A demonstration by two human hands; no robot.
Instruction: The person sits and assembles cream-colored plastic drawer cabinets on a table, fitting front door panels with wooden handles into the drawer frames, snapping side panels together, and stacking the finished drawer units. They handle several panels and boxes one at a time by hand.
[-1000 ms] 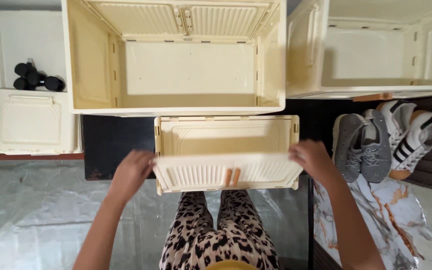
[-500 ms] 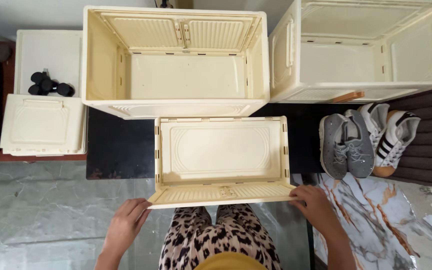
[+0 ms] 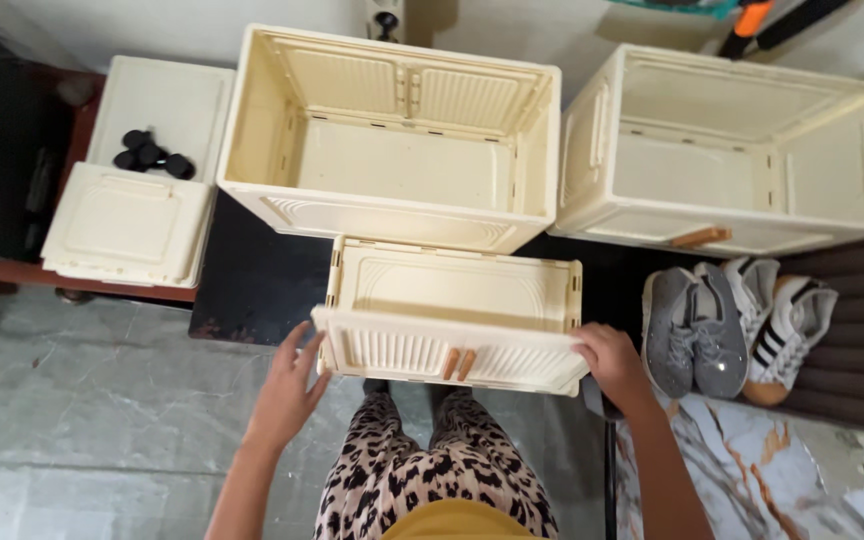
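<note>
A cream folding plastic crate [image 3: 452, 290] lies partly collapsed on the floor just in front of my legs. Its near side panel [image 3: 447, 352], ribbed and with two small wooden handles, is tilted up. My left hand [image 3: 287, 390] presses flat with spread fingers against the panel's left end. My right hand [image 3: 612, 365] grips the panel's right end. Behind it stand two assembled open cream crates, one in the middle [image 3: 392, 140] and one at the right [image 3: 742, 150].
At the left, flat cream panels [image 3: 127, 225] lie stacked, with several small black wheels [image 3: 152, 158] on top. Grey sneakers [image 3: 697, 325] and white striped sneakers [image 3: 787, 325] sit at the right. A dark mat [image 3: 252, 290] lies under the crates.
The near panel, lying almost flat half a second ago, is raised again. Both hands moved back up to its ends. The camera view shifted slightly.
</note>
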